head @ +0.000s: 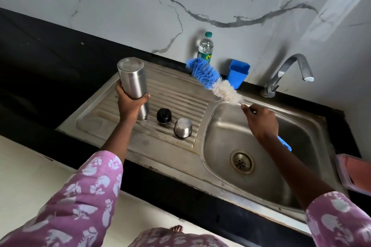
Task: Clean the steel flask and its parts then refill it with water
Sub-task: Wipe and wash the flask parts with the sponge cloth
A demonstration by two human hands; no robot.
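My left hand (131, 104) grips the steel flask (133, 82), which stands upside down with its mouth on the ribbed draining board (180, 96). Beside it on the board sit the black inner stopper (164, 116) and the steel cup lid (182, 127), mouth down. My right hand (261, 122) holds the bottle brush (212, 80) over the sink basin (271, 182). The brush's blue and white bristles point up and to the left, clear of the flask. Its blue handle end pokes out below my wrist.
A steel tap (289, 72) rises at the back right of the basin. A plastic water bottle (205, 47) and a blue holder (238, 73) stand against the marble wall. A pink lidded box (355, 172) sits at the right edge. Black counter surrounds the sink.
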